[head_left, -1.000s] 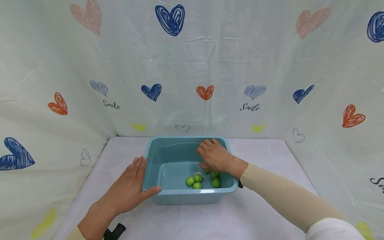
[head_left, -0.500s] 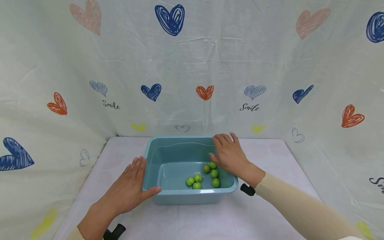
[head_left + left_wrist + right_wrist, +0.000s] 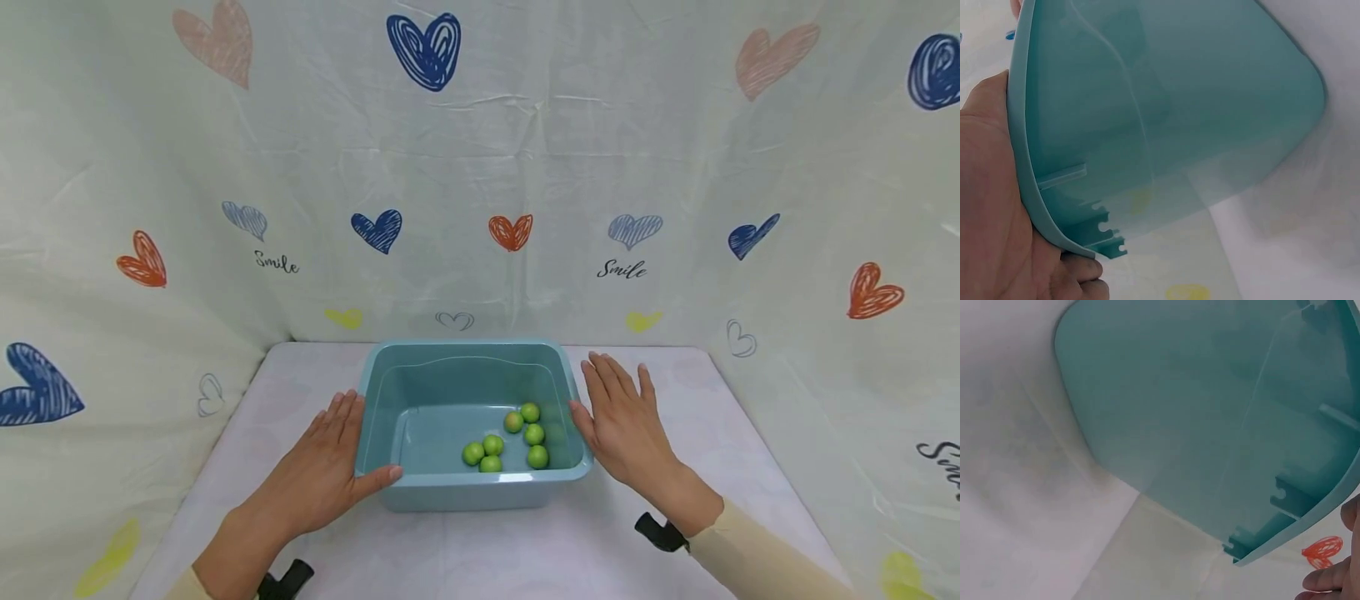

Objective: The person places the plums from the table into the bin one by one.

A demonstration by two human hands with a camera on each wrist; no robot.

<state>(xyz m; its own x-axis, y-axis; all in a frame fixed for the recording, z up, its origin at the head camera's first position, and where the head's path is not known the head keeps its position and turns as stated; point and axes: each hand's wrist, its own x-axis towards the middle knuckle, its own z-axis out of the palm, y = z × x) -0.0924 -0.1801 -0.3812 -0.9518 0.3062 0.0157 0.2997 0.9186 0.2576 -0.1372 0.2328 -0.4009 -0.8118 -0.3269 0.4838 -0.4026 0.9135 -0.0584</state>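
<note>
A light blue plastic basin point(image 3: 465, 493) stands on the table, shown from its outer side in both wrist views. Several small round green fruits point(image 3: 534, 434) lie on its floor, three grouped near the front and the others toward the right; one is a bit yellowish. My left hand point(image 3: 318, 462) rests along the left rim, fingers straight and thumb across the front left corner. In the left wrist view its palm side presses against the rim point(image 3: 1017, 112). My right hand point(image 3: 630, 425) is at the right rim, fingers extended, thumb right at the edge, holding nothing.
The table point(image 3: 300, 375) has a pale cloth. White sheeting point(image 3: 465, 150) printed with hearts and "Smile" hangs behind and at both sides. Black straps point(image 3: 660, 532) sit at both wrists.
My right hand has come up out of the basin and moved right, over the rim to its outer side, its fingers straightening. The left hand has stayed in place; the fruits lie still.
</note>
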